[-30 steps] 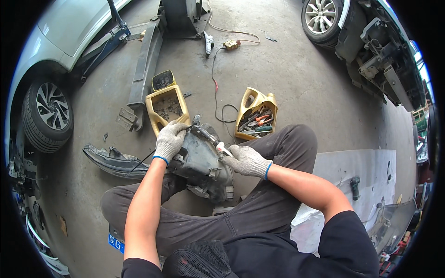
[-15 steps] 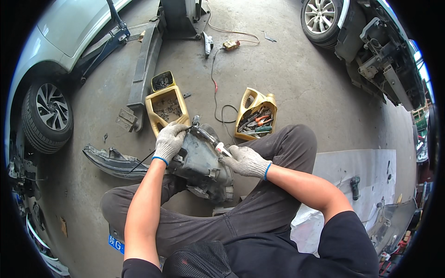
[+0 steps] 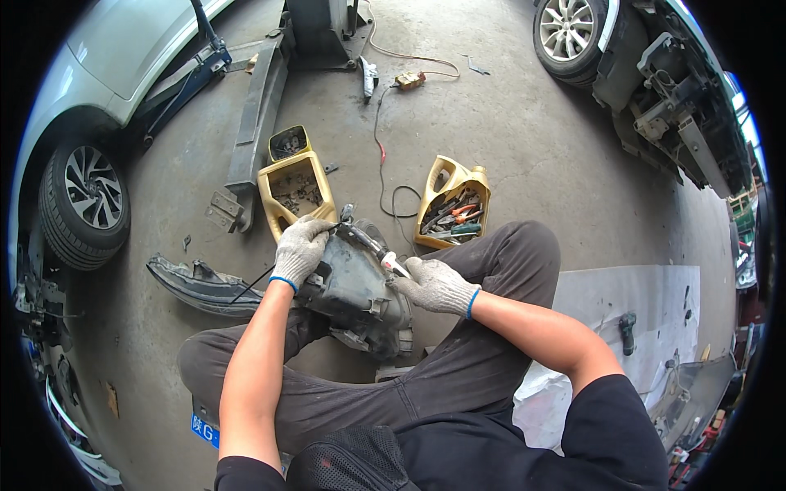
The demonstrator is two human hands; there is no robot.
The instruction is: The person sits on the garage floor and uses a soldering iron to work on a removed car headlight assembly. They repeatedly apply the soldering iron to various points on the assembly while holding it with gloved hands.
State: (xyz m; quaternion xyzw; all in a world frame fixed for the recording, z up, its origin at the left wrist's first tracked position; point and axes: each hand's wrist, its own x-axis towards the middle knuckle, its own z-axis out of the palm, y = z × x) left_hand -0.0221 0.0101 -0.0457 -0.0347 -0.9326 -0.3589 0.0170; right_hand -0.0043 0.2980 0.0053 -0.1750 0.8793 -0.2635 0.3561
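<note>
Both gloved hands, left [image 3: 300, 248] and right [image 3: 432, 284], clasp headlight housing [image 3: 354, 288].

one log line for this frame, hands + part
left hand gripping headlamp housing top | right hand holding screwdriver on housing | housing on lap

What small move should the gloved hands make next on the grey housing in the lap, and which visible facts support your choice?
Probably press the screwdriver in and turn it. The right hand grips its handle, the shaft runs up-left across the grey housing, and the left hand clamps the housing's top edge at the tip, steadying it. Whether the tip sits in a screw is hidden.
</note>
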